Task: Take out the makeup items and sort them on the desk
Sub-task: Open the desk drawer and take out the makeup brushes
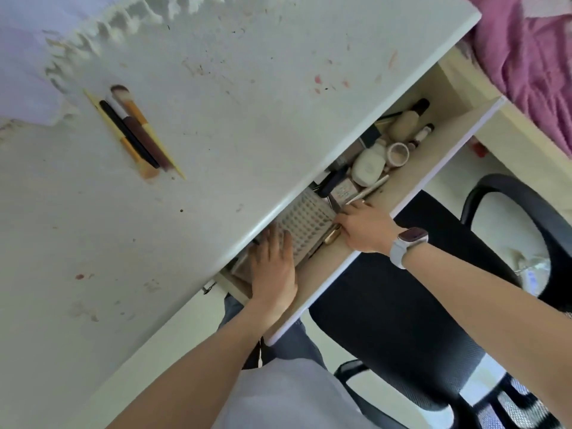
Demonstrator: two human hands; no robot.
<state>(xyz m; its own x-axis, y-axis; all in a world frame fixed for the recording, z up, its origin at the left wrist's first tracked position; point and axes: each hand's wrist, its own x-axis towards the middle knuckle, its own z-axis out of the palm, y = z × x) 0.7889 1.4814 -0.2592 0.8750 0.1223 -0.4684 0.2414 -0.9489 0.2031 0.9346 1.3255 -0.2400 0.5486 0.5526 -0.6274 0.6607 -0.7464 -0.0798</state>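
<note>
An open drawer [411,181] under the white desk [216,119] holds a large eyeshadow palette [305,226], cream bottles [370,167], a small round jar [398,153] and several tubes and pencils. My left hand [274,267] lies flat with straight fingers on the palette's near end. My right hand [360,229], with a watch on the wrist, curls its fingers at the palette's right edge, beside a gold tube [332,236]. Several brushes and pencils [136,131] lie together on the desk's left part.
A black mesh office chair [402,305] stands right of the drawer. Pink bedding [532,57] fills the top right corner. A lace cloth [93,38] covers the desk's far left. The desk top shows makeup stains.
</note>
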